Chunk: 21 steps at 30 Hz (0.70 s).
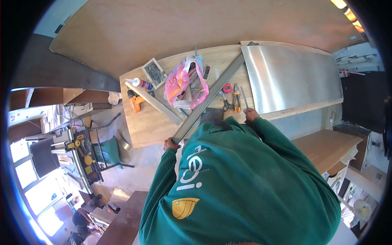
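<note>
Grey metal bar (214, 91), near end in the left grip (170, 144)

A pale wooden workbench (141, 128) carries a scatter of gear in a cluttered workshop. An orange-and-black drill (136, 102) lies near the left edge, just beside a pale strip (157, 105); a white, red and blue cartridge (142, 83) rests by the strip's far end. Close by, a shallow tray (155, 74) holds small metal pieces, and a pink plastic bag (173, 86) gapes open over mixed contents too jumbled to tell apart. To the right sit a red tape measure (227, 87), black-handled scissors (227, 105) and orange-handled pliers (237, 99). A broad brown panel (204, 20) spans the background. At left, yellow-marked machinery (87, 159) stands near bright windows (29, 172), beside a green cloth (109, 150) on a dark frame (118, 165).
</note>
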{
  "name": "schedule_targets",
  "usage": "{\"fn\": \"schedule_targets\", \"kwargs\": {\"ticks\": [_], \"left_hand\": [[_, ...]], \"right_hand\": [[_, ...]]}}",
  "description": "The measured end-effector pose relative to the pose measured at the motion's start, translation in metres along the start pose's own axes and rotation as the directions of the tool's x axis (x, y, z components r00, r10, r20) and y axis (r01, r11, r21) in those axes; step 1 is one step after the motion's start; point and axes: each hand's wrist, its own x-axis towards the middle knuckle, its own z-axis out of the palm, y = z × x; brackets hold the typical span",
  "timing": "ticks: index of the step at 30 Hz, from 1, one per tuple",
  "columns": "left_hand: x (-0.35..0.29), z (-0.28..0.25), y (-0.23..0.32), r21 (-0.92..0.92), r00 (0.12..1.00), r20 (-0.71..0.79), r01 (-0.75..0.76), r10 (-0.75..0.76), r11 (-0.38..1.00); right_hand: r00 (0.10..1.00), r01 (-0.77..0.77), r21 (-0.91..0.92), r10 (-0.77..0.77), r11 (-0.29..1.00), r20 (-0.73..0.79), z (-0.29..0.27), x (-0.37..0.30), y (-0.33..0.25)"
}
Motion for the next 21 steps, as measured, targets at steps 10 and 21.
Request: {"fn": "schedule_targets", "kwargs": {"ticks": [10,21], "left_hand": [[0.024,-0.033,-0.024,0.029,0.927,-0.071,-0.368,0.369,0.929],[-0.001,-0.056,-0.036,-0.198,0.894,-0.138,-0.447,0.427,0.872]], "right_hand": [[0.935,-0.344,0.383,0.349,0.857,0.059,0.024,-0.027,-0.123],[0.941,-0.309,0.342,0.337,0.887,-0.024,0.059,-0.035,-0.137]]}}
